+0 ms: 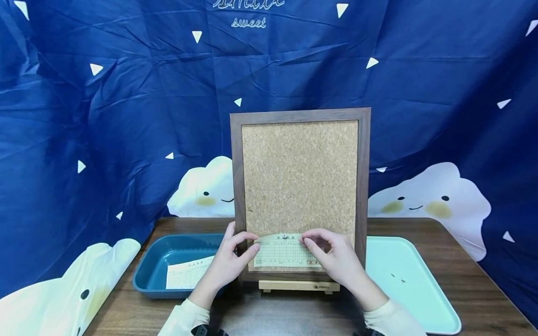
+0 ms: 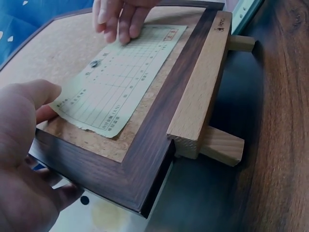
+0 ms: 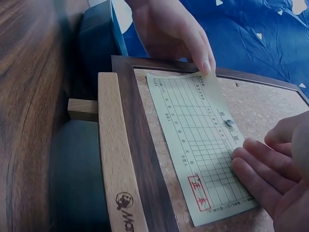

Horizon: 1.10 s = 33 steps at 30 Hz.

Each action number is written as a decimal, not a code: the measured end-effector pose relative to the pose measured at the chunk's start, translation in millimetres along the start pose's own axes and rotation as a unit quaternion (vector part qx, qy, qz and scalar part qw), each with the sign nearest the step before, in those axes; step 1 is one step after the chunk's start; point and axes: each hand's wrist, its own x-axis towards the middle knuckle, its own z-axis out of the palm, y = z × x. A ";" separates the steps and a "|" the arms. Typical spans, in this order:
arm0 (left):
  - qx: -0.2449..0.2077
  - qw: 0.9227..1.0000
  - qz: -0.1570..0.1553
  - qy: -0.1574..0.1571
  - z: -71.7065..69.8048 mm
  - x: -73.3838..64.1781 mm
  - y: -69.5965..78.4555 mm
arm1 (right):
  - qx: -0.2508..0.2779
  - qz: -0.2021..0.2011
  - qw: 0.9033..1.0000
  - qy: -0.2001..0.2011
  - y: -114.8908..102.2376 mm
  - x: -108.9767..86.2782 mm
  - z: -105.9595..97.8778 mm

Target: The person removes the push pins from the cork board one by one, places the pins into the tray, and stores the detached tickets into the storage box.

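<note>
A framed cork board (image 1: 300, 177) stands upright on a small wooden easel (image 1: 299, 285). Low on the cork lies a pale green printed form slip (image 1: 279, 252), with a silver pushpin (image 3: 229, 124) through its top middle. My left hand (image 1: 230, 256) pinches the slip's upper left corner between thumb and index finger; its other fingers reach behind the frame's left edge. At the slip's upper right, my right hand (image 1: 336, 256) has thumb and index tips close together and other fingertips (image 3: 239, 166) on the paper. I cannot tell whether that thumb and index finger hold anything.
On the left of the table stands a blue bin (image 1: 147, 266) with more printed slips (image 1: 190, 274) in it. A mint tray (image 1: 414, 289) at right carries a couple of small pins (image 1: 398, 278). Behind everything hangs a blue cloth (image 1: 126, 116) with cloud prints.
</note>
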 end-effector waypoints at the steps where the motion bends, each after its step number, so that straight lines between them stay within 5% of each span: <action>1: -0.002 1.000 -0.004 0.000 0.8 -0.1 0.1 | -0.003 -0.001 1.000 0.002 0.0 0.4 0.9; 24: -0.036 0.998 -0.052 -0.002 7.9 4.9 3.7 | -0.009 0.057 0.998 0.010 -6.9 6.2 24.1; 33: -0.029 0.999 -0.020 0.009 9.6 6.2 2.6 | -0.031 0.029 0.999 0.029 -8.7 7.3 33.7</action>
